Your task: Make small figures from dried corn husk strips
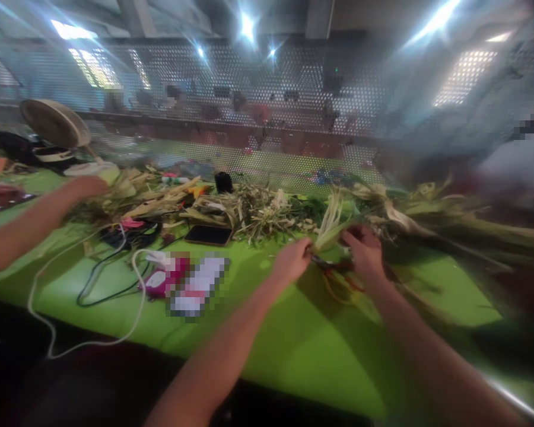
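Note:
Above the green tabletop, a pale green bunch of corn husk (331, 228) spreads upward between my two hands. My left hand (294, 258) is closed on its lower left end. On the other side, my right hand (364, 246) pinches the husk near its right edge with bent fingers. Just below the hands lies a pair of scissors with orange handles (338, 279), partly blurred; neither hand visibly grips it. Behind my hands rests a heap of dried husk strips (267, 216).
On the green table (293, 338) lie a dark phone (209, 235), a blurred-out phone (200, 286), a magenta device (162, 281) and a looping white cable (40, 320). A small fan (56, 123) stands left. Another person's arm (35, 219) reaches in. Perforated metal panels (231, 71) rise behind.

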A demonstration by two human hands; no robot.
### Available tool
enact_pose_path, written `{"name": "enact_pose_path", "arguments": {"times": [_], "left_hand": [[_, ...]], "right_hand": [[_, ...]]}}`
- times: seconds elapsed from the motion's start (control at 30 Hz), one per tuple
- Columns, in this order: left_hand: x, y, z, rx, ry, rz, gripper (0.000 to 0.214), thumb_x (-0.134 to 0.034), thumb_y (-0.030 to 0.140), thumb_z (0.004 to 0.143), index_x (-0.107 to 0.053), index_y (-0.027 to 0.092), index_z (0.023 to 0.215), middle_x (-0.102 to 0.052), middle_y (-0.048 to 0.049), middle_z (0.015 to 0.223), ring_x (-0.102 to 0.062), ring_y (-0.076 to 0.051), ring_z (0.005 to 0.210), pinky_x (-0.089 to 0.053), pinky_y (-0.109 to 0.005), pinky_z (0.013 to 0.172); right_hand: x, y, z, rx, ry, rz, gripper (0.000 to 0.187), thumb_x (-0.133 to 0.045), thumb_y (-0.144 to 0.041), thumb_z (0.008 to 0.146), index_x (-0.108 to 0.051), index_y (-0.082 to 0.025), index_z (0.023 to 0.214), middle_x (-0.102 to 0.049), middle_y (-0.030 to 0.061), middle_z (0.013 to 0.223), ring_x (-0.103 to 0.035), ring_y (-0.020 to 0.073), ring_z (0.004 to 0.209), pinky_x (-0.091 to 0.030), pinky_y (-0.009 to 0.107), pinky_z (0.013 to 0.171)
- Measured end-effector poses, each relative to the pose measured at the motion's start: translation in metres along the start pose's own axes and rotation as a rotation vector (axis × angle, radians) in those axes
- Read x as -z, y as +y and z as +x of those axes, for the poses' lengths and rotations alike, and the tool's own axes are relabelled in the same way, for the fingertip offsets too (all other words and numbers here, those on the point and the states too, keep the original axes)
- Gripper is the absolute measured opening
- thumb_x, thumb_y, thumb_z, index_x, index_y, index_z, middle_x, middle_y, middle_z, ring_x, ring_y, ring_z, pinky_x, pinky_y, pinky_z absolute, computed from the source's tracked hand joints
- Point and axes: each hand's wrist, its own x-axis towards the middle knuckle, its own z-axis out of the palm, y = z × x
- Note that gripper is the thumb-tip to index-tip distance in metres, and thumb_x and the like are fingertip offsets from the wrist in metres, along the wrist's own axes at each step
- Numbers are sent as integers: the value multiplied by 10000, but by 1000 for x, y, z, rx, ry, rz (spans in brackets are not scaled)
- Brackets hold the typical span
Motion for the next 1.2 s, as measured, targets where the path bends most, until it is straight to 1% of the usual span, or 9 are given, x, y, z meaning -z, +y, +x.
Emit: {"name": "enact_pose_path", "arguments": {"times": [0.1,0.2,0.33,0.43,0.57,0.67,0.83,1.03,1.2], "left_hand": [[-2,-1,1,35,11,13,184,-489,238,902,-577,231,1062,-707,-49,964,-663,-192,855,-472,-260,720],[-3,-3,1,42,24,54,216,-482,225,901,-576,233,1096,-704,-50,963,-661,-194,841,-475,-267,716],[-3,-5,0,-30,21,119,256,-486,176,887,-601,244,1104,-692,-53,982,-652,-194,877,-476,-270,745],[-2,-6,0,-63,22,145,252,-466,174,897,-622,240,1084,-687,-54,968,-645,-195,888,-477,-270,752],[-1,-8,0,-78,35,133,270,-448,179,906,-626,242,1099,-688,-51,983,-638,-191,891,-484,-275,763],[0,-9,1,-79,34,109,281,-444,174,907,-623,241,1112,-691,-50,1006,-638,-183,893,-488,-266,761],[2,-10,1,-58,28,110,277,-468,169,894,-617,243,1115,-697,-43,1039,-647,-186,901,-493,-266,767],[3,-10,1,-20,9,142,275,-470,202,903,-591,260,1143,-699,-41,1000,-660,-193,864,-495,-275,748],[3,-9,1,15,-3,146,302,-481,198,894,-573,261,1175,-704,-46,1012,-667,-199,869,-499,-276,748]], "right_hand": [[0,2,1,-33,11,-5,299,-822,-391,602,-631,-189,712,-612,-23,634,-558,137,617,-499,308,632],[-1,4,2,-30,26,29,307,-837,-362,588,-627,-183,724,-609,-29,638,-563,129,619,-489,291,630],[0,2,3,16,-28,121,339,-822,-335,625,-648,-200,883,-636,-33,751,-571,114,638,-477,262,617],[2,0,5,45,-45,142,378,-797,-340,666,-641,-223,990,-621,-52,753,-541,96,576,-451,246,566],[3,2,8,38,76,115,331,-805,-343,645,-619,-201,878,-602,-55,750,-532,85,559,-437,241,553],[3,3,8,2,96,143,334,-812,-338,623,-586,-205,828,-588,-68,722,-525,85,539,-428,243,540],[2,-2,5,-38,43,244,337,-828,-316,606,-597,-225,833,-597,-69,740,-523,91,562,-416,240,515],[5,-3,7,-55,-6,283,259,-833,-287,616,-611,-213,726,-576,-65,712,-524,86,588,-455,231,558],[5,-1,7,-36,-159,266,298,-837,-292,625,-648,-232,848,-630,-43,824,-577,105,705,-479,219,614]]}}
